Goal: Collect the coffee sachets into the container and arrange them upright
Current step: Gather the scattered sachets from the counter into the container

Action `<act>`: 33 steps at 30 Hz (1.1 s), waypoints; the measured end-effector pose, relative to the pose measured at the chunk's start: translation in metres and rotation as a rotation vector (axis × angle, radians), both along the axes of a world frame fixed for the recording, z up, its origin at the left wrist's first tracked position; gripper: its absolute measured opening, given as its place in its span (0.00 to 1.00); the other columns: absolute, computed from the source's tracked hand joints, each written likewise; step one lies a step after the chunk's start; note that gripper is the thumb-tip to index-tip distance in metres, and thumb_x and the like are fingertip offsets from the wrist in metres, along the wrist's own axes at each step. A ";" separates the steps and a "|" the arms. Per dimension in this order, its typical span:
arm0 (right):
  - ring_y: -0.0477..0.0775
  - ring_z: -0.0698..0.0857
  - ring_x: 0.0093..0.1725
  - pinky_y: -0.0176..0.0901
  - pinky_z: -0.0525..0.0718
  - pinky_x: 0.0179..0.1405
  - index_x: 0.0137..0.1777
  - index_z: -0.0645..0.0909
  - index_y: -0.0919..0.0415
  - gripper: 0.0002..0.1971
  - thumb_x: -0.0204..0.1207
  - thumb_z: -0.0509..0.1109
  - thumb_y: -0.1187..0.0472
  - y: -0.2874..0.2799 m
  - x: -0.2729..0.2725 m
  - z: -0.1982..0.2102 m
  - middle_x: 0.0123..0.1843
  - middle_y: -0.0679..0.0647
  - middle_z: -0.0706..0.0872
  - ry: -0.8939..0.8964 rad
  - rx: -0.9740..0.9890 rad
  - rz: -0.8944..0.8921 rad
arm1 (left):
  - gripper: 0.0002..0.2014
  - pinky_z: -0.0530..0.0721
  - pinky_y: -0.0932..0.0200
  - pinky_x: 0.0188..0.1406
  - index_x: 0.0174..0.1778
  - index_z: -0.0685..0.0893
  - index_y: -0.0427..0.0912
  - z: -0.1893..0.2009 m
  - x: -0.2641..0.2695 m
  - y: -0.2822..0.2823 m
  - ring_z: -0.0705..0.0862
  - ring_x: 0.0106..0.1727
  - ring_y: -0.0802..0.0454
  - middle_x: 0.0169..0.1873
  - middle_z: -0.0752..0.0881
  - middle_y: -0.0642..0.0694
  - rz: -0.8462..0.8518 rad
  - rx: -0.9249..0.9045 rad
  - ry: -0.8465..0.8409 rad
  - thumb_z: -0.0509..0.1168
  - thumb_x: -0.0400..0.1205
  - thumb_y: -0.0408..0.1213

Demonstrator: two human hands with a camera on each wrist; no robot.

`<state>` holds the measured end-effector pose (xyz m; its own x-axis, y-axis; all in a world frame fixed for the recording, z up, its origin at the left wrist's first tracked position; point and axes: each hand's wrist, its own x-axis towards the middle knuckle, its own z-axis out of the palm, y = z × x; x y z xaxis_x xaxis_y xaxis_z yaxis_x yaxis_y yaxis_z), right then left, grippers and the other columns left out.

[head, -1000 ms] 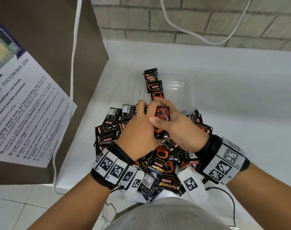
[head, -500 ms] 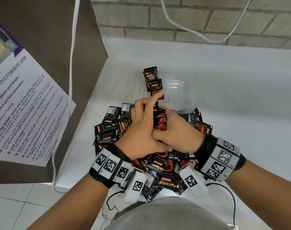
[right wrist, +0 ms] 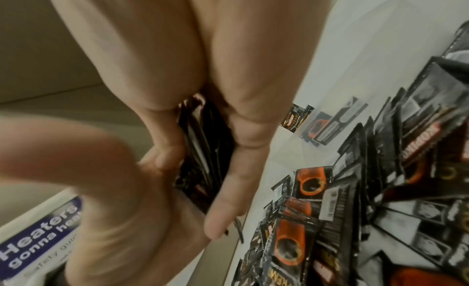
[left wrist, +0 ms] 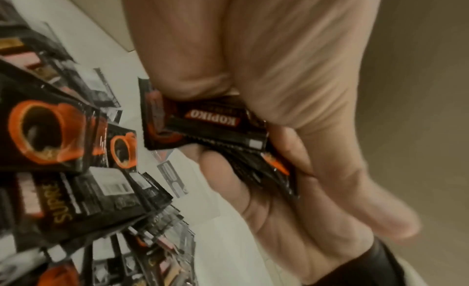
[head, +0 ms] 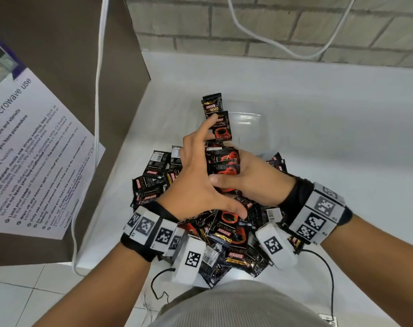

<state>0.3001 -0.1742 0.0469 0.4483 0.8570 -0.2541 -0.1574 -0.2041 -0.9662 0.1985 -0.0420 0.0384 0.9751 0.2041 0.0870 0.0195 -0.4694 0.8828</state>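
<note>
Head view: white counter [head: 318,138] against a grey brick wall [head: 271,24], white cables [head: 98,114] hanging, brown panel on the left with a microwave-use notice [head: 35,149]. Loose pile of black coffee sachets [head: 226,234] lies flat and scattered on the counter's near part, long axes every which way. Clear container [head: 248,123] sits just behind the pile; two sachets [head: 213,107] stand in it at its left side, long axis up, print readable right way up. Right hand [head: 252,178] is curled round a small stack of sachets [head: 223,161], stack on edge, long axis pointing away toward the container. Left hand [head: 198,182] lies over the right one, thumb splayed toward the body, index finger stretched forward with its tip at the lower standing sachet; hands touching each other. Left wrist view, blurred: left hand [left wrist: 291,69] with fingers [left wrist: 187,59] bent onto the held stack [left wrist: 203,125], KOPIKO label upside down; right palm [left wrist: 291,230] cradles it from below; pile [left wrist: 63,149] on the left. Right wrist view: right hand [right wrist: 236,149] fingers wrap the stack [right wrist: 203,149] seen edge-on, long axis running along the fingers; left hand [right wrist: 114,49] presses in from above; pile [right wrist: 355,210] at right, standing sachets [right wrist: 295,117] and container [right wrist: 330,127] beyond.
</note>
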 end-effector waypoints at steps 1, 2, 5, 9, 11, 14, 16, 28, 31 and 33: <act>0.62 0.88 0.64 0.63 0.84 0.68 0.74 0.73 0.57 0.34 0.69 0.84 0.60 -0.001 -0.001 0.001 0.62 0.60 0.89 -0.067 -0.026 0.004 | 0.80 0.76 0.35 0.79 0.87 0.43 0.71 0.001 -0.001 0.001 0.65 0.82 0.51 0.73 0.61 0.55 -0.020 -0.075 -0.024 0.90 0.45 0.63; 0.60 0.90 0.61 0.63 0.86 0.66 0.73 0.73 0.56 0.35 0.68 0.84 0.60 -0.001 -0.002 0.003 0.61 0.58 0.90 -0.145 -0.060 0.001 | 0.78 0.77 0.32 0.78 0.87 0.43 0.72 0.000 -0.002 0.001 0.66 0.82 0.45 0.74 0.62 0.52 -0.034 -0.150 -0.048 0.87 0.46 0.70; 0.54 0.92 0.52 0.57 0.90 0.58 0.70 0.76 0.53 0.34 0.67 0.85 0.67 -0.001 -0.005 0.005 0.54 0.53 0.92 -0.302 -0.101 -0.051 | 0.72 0.71 0.27 0.80 0.87 0.43 0.72 -0.003 0.001 0.004 0.67 0.81 0.35 0.75 0.63 0.44 -0.052 -0.258 -0.068 0.78 0.51 0.79; 0.52 0.92 0.48 0.49 0.91 0.53 0.67 0.79 0.54 0.30 0.67 0.82 0.73 -0.003 0.001 0.009 0.51 0.52 0.92 -0.356 -0.100 -0.107 | 0.63 0.77 0.40 0.80 0.88 0.44 0.65 -0.001 -0.002 0.006 0.70 0.82 0.51 0.80 0.60 0.49 -0.083 -0.298 -0.017 0.84 0.68 0.60; 0.50 0.92 0.46 0.36 0.90 0.47 0.67 0.78 0.54 0.27 0.70 0.80 0.72 -0.007 0.016 0.012 0.51 0.47 0.91 -0.492 -0.134 -0.139 | 0.60 0.78 0.51 0.79 0.88 0.44 0.64 0.001 -0.003 0.010 0.70 0.81 0.59 0.83 0.58 0.53 -0.024 -0.138 0.035 0.84 0.73 0.49; 0.50 0.87 0.47 0.21 0.81 0.45 0.72 0.76 0.56 0.26 0.74 0.76 0.67 -0.018 0.048 0.018 0.53 0.45 0.87 -0.886 -0.263 -0.322 | 0.49 0.75 0.52 0.77 0.85 0.53 0.68 0.001 -0.012 0.028 0.74 0.76 0.61 0.78 0.70 0.59 0.030 0.102 0.189 0.79 0.77 0.52; 0.57 0.87 0.51 0.40 0.86 0.51 0.72 0.76 0.57 0.24 0.76 0.74 0.64 -0.025 0.072 0.014 0.55 0.55 0.89 -1.061 -0.332 -0.327 | 0.36 0.81 0.50 0.72 0.81 0.65 0.65 -0.005 -0.025 0.040 0.80 0.66 0.66 0.65 0.81 0.63 -0.033 0.201 0.326 0.75 0.79 0.53; 0.63 0.75 0.71 0.58 0.69 0.71 0.70 0.77 0.46 0.25 0.77 0.72 0.38 -0.021 0.100 -0.009 0.70 0.55 0.78 -1.074 -0.780 0.115 | 0.20 0.77 0.52 0.68 0.57 0.79 0.62 -0.033 -0.075 0.041 0.72 0.63 0.62 0.56 0.77 0.66 -0.272 0.356 0.442 0.80 0.75 0.52; 0.57 0.75 0.65 0.57 0.74 0.67 0.63 0.81 0.48 0.18 0.75 0.75 0.45 -0.024 0.061 0.004 0.62 0.52 0.81 -1.111 -0.497 0.011 | 0.31 0.77 0.58 0.66 0.62 0.77 0.66 -0.034 -0.085 0.042 0.70 0.64 0.65 0.58 0.75 0.69 -0.367 0.372 0.507 0.84 0.66 0.58; 0.48 0.78 0.54 0.55 0.82 0.59 0.57 0.82 0.47 0.12 0.76 0.76 0.49 -0.026 0.026 0.001 0.52 0.47 0.81 -1.003 -0.375 0.136 | 0.37 0.75 0.60 0.66 0.67 0.75 0.66 -0.041 -0.088 0.035 0.67 0.66 0.63 0.63 0.71 0.67 -0.435 0.456 0.508 0.84 0.65 0.58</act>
<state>0.3259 -0.2006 0.0484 0.5050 0.8593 -0.0808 0.7178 -0.4701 -0.5137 0.1104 -0.0075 -0.0022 0.9018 -0.1514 -0.4047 0.0994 -0.8388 0.5352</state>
